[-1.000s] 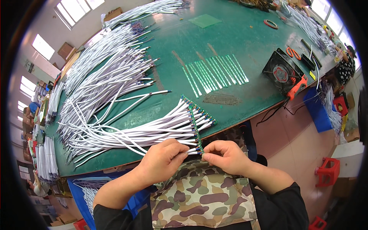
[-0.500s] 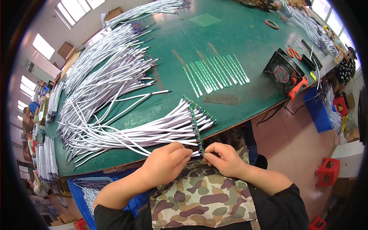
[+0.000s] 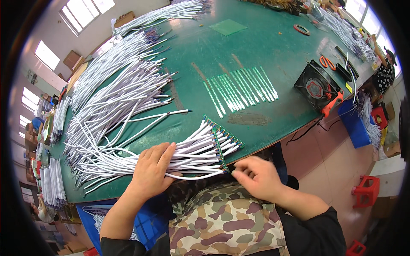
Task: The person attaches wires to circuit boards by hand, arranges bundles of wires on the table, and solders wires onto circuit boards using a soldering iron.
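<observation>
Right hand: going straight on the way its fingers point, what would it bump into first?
The right hand would probably meet the near end of the green strip first, where white cables join; depth is hard to judge.

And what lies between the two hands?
In the head view, white cables and a green strip at their ends lie between left hand and right hand.

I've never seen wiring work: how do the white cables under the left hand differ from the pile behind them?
The front bunch has right-hand ends lined up along green strips; the back pile has loose, uneven ones. The left hand rests on the front bunch, while no hand touches the back pile. Both are white and lie on the green table.
</observation>
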{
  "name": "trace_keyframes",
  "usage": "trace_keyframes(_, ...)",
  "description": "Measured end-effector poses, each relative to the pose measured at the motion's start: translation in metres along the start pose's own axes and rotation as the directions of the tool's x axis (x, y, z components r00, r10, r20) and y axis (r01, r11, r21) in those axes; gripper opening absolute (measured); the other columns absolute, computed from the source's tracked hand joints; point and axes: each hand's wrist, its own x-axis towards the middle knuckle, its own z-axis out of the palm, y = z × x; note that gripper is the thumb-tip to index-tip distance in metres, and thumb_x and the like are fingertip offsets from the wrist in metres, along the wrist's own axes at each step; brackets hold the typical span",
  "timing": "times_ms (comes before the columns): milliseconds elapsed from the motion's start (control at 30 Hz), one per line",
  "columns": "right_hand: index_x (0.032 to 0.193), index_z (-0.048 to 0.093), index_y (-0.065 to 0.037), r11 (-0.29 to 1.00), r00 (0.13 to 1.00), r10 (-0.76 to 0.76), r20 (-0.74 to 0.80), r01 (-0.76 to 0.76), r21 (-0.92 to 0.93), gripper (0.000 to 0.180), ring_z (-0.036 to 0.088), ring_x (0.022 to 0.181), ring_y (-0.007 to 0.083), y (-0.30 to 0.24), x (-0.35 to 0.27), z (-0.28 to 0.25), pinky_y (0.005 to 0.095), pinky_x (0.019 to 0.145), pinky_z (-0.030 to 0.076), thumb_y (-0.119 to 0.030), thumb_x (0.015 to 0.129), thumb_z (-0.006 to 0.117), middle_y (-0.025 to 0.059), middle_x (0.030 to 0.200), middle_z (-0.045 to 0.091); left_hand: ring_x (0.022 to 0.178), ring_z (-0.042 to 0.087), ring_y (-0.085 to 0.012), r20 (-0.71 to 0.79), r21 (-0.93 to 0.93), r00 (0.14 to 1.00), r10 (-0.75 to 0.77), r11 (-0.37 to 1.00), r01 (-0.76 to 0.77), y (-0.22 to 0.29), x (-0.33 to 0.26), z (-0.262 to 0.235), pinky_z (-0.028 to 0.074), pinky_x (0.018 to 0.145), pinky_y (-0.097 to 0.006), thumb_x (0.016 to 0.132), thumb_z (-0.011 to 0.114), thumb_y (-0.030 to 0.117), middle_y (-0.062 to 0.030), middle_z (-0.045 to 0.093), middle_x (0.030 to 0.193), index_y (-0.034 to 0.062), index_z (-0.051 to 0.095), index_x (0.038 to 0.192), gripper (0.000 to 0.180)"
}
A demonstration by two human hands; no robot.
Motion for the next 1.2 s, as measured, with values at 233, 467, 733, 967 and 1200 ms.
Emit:
trace_keyframes(233, 0.103, 0.070, 0.001, 0.969, 0.978, -0.154, -0.140, 0.122, -0.214, 0.020, 0.068, 0.080, 0.0297, 0.004, 0.065, -0.027, 0.0377, 0.071, 0.054, -0.015, 0.091, 0.068, 0.0147, 0.095, 0.069, 0.130, 0.050, -0.0411, 0.134, -0.083, 0.989, 0.059, 0.995, -0.048, 0.009, 0.023, -0.019, 0.039, 0.109, -0.050, 0.070, 0.087, 0.034, -0.0224, 0.050, 0.142, 0.0029, 0.044, 0.147, 0.095)
trace_keyframes(467, 0.103, 0.072, 0.001, 0.982, 0.971, 0.109, 0.211, -0.072, -0.176, 0.026, 0.069, 0.090, 0.0337, -0.011, 0.112, -0.032, 0.0409, 0.081, 0.053, -0.022, 0.092, 0.065, 0.0187, 0.097, 0.072, 0.135, 0.046, -0.0436, 0.058, -0.382, 0.992, 0.113, 0.920, -0.082, 0.004, 0.068, -0.012, 0.039, 0.113, -0.047, 0.078, 0.084, 0.036, -0.0259, 0.048, 0.146, 0.0001, 0.041, 0.148, 0.090)
trace_keyframes(733, 0.098, 0.072, 0.000, 0.995, 0.870, -0.100, 0.482, 0.088, 0.047, 0.018, 0.066, 0.084, 0.0201, -0.016, 0.123, -0.049, 0.0325, 0.076, 0.051, -0.016, 0.091, 0.069, 0.0095, 0.089, 0.070, 0.129, 0.054, -0.0342, 0.139, -0.710, 0.989, -0.050, 0.691, 0.135, 0.002, 0.111, 0.003, 0.042, 0.108, -0.042, 0.086, 0.079, 0.026, -0.0226, 0.056, 0.136, 0.0016, 0.046, 0.145, 0.072)
trace_keyframes(967, 0.092, 0.064, -0.001, 0.938, 0.903, -0.329, 0.276, 0.347, -0.016, 0.011, 0.062, 0.081, 0.0298, -0.023, 0.120, -0.040, 0.0374, 0.073, 0.050, -0.012, 0.093, 0.067, 0.0125, 0.088, 0.063, 0.094, 0.067, -0.0236, -0.153, -0.661, 0.988, 0.030, 0.740, -0.125, 0.015, 0.118, -0.007, 0.052, 0.082, -0.037, 0.088, 0.075, 0.016, -0.0110, 0.069, 0.101, 0.0004, 0.065, 0.120, 0.038)
trace_keyframes(1200, 0.099, 0.068, 0.000, 0.983, 0.904, -0.043, 0.426, -0.039, 0.181, 0.014, 0.065, 0.082, 0.0184, -0.017, 0.125, -0.043, 0.0329, 0.075, 0.050, -0.014, 0.095, 0.067, 0.0098, 0.090, 0.068, 0.087, 0.060, -0.0043, 0.329, -0.941, 0.944, 0.021, 0.093, 0.326, 0.011, 0.120, 0.000, 0.049, 0.075, -0.022, 0.094, 0.068, 0.002, -0.0005, 0.066, 0.100, -0.0016, 0.060, 0.127, 0.034)
